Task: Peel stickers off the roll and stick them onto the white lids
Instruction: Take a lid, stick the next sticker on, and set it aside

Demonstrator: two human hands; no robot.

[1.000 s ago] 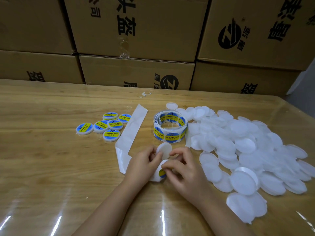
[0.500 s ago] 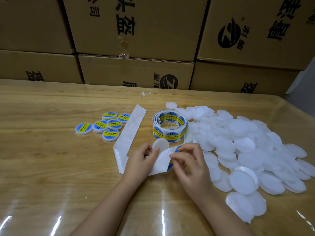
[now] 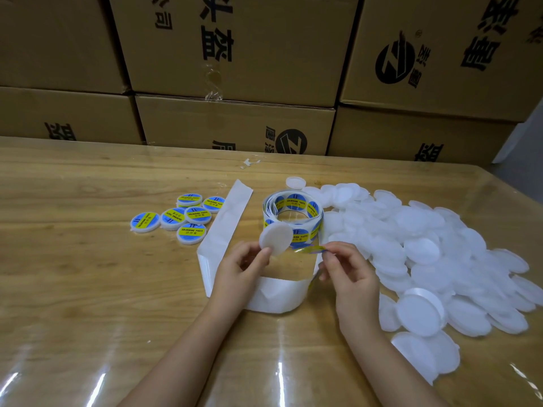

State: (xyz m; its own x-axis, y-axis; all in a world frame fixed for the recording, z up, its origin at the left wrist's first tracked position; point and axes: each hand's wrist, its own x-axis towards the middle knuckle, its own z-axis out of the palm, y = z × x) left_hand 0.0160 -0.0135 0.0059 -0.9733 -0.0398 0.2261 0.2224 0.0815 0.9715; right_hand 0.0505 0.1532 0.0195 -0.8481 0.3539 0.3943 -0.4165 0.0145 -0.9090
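My left hand (image 3: 239,270) holds one bare white lid (image 3: 276,239) tilted up by its lower edge. My right hand (image 3: 349,271) pinches a peeled blue-and-yellow sticker (image 3: 311,249), seen edge-on, just right of that lid and apart from it. The sticker roll (image 3: 292,215) stands on the table behind the lid. Its empty white backing strip (image 3: 226,227) runs left of the roll and loops under my hands. A big heap of bare white lids (image 3: 426,254) lies to the right. Several stickered lids (image 3: 188,215) sit at the left.
Stacked cardboard boxes (image 3: 235,118) wall off the back of the wooden table (image 3: 73,274), which has a glossy clear cover. A single upturned lid (image 3: 295,182) lies behind the roll. A small white scrap (image 3: 249,163) rests near the back edge.
My right hand has pulled the sticker free of the backing strip and lifted it. My left hand has raised the bare lid higher, and the backing now lies slack on the table.
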